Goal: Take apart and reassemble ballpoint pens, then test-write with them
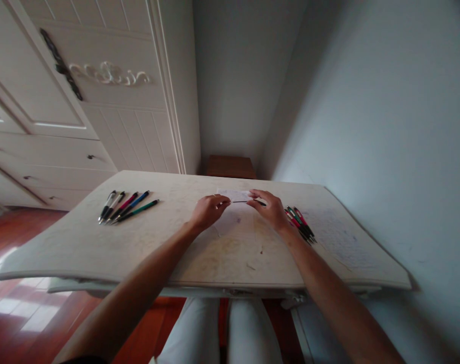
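Over the middle of the table, my left hand (212,210) pinches the left end of a thin dark rod (239,202) that looks like a pen refill. The fingers of my right hand (270,208) are closed on its other end, where a thicker dark part shows beside the thumb. The rod lies level between both hands, above a white sheet of paper (237,222). A small slip of paper with writing (232,194) is just behind it. Several click pens (302,222) lie beside my right wrist, partly covered by it.
Several pens (127,206) in different colours lie fanned out at the left of the white table (169,253). A sheet covered in handwriting (339,237) lies at the right. A white cabinet (139,91) stands behind left, and a wall (385,126) borders the right side.
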`<state>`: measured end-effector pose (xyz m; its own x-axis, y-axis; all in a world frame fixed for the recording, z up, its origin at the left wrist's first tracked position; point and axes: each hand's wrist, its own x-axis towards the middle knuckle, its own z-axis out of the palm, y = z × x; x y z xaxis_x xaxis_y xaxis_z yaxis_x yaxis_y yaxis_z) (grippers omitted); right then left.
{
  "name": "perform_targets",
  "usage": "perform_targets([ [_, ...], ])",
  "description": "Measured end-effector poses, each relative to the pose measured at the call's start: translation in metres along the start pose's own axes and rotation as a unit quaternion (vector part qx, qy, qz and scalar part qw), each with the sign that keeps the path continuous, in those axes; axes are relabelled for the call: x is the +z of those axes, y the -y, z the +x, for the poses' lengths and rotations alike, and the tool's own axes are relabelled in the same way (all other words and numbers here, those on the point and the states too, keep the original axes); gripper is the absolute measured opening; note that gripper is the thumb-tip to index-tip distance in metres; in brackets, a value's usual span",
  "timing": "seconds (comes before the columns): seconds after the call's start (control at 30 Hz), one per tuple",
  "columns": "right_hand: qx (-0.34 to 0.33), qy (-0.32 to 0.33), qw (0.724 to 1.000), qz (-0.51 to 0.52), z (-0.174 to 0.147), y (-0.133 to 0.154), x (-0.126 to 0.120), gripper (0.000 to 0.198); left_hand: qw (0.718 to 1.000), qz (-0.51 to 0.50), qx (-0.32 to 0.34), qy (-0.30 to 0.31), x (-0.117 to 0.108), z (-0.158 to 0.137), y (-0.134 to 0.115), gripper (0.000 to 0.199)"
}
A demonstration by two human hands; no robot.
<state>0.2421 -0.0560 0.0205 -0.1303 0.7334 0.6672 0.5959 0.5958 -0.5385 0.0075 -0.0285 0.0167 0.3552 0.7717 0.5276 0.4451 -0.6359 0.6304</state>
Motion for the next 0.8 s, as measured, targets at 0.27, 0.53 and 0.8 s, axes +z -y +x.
perform_targets([
  [0.27, 0.028, -0.032, 0.997, -0.062, 0.001, -0.024, 0.0, 0.033, 0.991, 0.132, -0.018, -0.03, -0.01, 0.004, 0.005, 0.019],
  [0.53, 0.028, 0.112, 0.966, -0.231, -0.01, -0.024, 0.01, 0.02, 0.987, 0.131, -0.085, -0.033, -0.011, 0.006, 0.007, 0.017],
  [0.8, 0.012, 0.108, 0.97, -0.218, -0.009, -0.024, 0.009, 0.02, 0.988, 0.12, -0.094, -0.029, -0.011, 0.005, 0.006, 0.015],
])
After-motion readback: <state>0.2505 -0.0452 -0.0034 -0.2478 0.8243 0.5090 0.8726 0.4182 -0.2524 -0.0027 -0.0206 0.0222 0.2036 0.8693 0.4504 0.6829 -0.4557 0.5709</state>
